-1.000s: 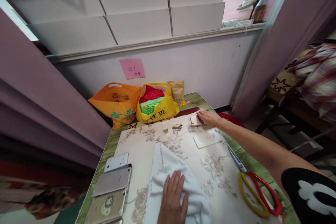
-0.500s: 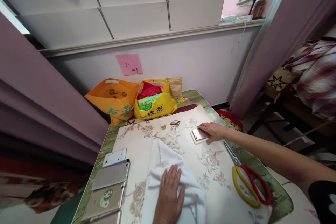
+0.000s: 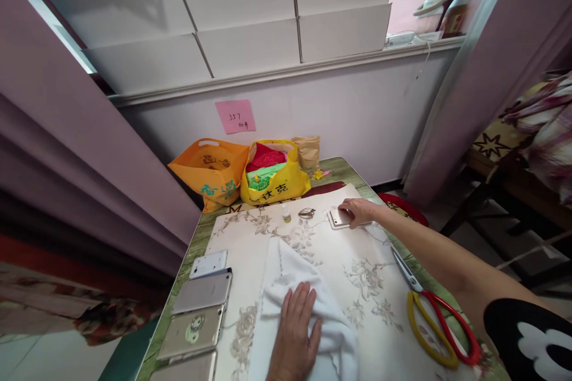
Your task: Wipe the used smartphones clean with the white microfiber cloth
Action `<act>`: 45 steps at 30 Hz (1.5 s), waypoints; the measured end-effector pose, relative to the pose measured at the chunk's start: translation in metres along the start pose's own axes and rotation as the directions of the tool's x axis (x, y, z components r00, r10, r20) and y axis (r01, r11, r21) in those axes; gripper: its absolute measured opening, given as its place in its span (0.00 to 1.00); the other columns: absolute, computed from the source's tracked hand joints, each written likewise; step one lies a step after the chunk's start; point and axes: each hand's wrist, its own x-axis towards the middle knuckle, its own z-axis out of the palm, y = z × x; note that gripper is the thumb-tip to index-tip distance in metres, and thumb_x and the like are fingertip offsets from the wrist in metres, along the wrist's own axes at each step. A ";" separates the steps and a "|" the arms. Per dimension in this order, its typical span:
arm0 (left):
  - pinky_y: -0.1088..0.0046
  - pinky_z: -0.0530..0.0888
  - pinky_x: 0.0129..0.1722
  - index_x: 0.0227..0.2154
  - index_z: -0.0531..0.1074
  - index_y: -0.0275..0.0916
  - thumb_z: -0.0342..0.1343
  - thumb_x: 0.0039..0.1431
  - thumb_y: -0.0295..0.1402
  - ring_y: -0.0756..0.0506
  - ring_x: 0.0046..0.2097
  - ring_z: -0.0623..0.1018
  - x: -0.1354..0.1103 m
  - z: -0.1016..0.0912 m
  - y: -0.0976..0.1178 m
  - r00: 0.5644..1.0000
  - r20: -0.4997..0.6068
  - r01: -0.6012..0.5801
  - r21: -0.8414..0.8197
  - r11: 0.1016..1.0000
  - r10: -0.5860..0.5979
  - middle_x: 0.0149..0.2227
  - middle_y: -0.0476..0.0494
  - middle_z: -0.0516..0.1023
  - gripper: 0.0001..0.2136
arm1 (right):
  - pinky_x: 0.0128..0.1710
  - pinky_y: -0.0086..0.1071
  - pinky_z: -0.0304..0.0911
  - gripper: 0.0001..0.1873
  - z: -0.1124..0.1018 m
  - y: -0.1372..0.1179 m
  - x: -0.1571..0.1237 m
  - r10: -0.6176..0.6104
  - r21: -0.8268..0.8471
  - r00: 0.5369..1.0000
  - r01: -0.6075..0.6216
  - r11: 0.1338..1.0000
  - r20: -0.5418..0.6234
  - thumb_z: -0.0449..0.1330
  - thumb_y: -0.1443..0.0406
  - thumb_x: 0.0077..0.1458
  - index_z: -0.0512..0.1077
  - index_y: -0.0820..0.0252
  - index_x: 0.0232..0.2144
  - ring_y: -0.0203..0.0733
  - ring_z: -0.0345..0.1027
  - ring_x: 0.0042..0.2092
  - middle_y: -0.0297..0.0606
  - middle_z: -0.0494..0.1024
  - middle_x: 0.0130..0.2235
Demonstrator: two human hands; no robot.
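Note:
My left hand (image 3: 297, 328) lies flat, fingers spread, on a white towel (image 3: 308, 303) near the table's front edge. My right hand (image 3: 360, 212) reaches to the far right part of the table, its fingers resting on a rose-gold phone (image 3: 338, 217) that lies on another white phone. The phone stays flat on the floral cloth (image 3: 366, 274); the fingers cover its right end.
Several phones (image 3: 203, 293) lie in a column at the table's left edge. Red and yellow scissors (image 3: 431, 318) lie at the right. A small bottle (image 3: 286, 213) and a metal ring (image 3: 307, 212) sit near the back, before an orange bag (image 3: 212, 172) and a yellow bag (image 3: 272, 175).
My right hand slid the rose-gold phone from the far corner toward me onto the white phone, then both moved back a little. My left hand stayed on the towel.

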 end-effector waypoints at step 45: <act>0.63 0.75 0.50 0.48 0.72 0.40 0.53 0.60 0.22 0.44 0.48 0.77 -0.104 -0.100 -0.038 0.886 -0.224 0.336 -0.293 0.895 -0.406 0.45 0.39 0.79 0.14 | 0.28 0.28 0.63 0.14 0.064 -0.292 -0.123 0.101 0.503 0.915 0.119 0.856 -0.390 0.53 0.55 0.64 0.75 0.52 0.35 0.36 0.71 0.28 0.32 0.78 0.31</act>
